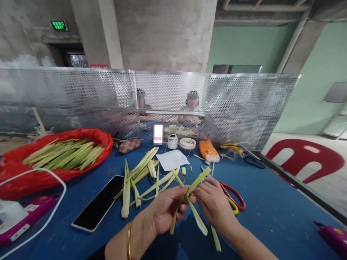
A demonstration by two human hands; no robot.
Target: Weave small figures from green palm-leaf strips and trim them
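My left hand (166, 209), with a gold bangle at its wrist, is closed round several crossed pale green leaf strips (200, 179). Their ends stick out upward and hang below the fingers. At the crossing, the bent fingers of my right hand (213, 202) pinch the strips from the right side; its thumb is mostly hidden. Scissors (242, 204) with red and yellow handles lie on the table, partly behind my right hand. To the left of my hands is a loose pile of leaf strips (126, 195), some of them whitish at the base.
A red plastic bag (107, 139) full of leaves (65, 155) stands left, near a phone (99, 206) and purple power strip (35, 209). White paper (172, 160), a tape roll (188, 143) and an orange tissue pack (208, 151) lie ahead. Behind a perforated metal screen (173, 86), people sit.
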